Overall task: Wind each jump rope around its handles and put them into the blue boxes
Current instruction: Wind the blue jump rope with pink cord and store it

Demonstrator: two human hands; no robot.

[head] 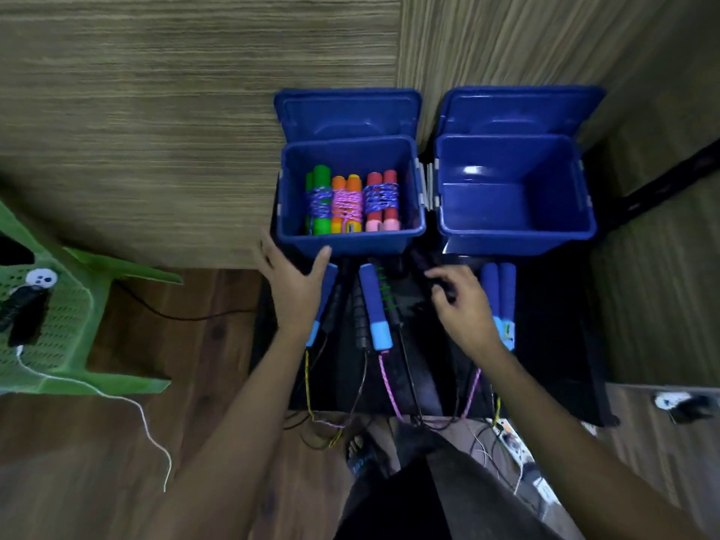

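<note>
Left hand (295, 284) hovers spread and released below the left blue box (350, 243) at center; right hand (463, 305) curls around a black handle (442, 284) on the dark surface (553, 344).

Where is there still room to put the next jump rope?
The right blue box holds nothing, so all its floor is free. The left blue box has three wound ropes side by side, with narrow gaps along its walls. In front, the black table is crowded with blue handles and both hands.
</note>
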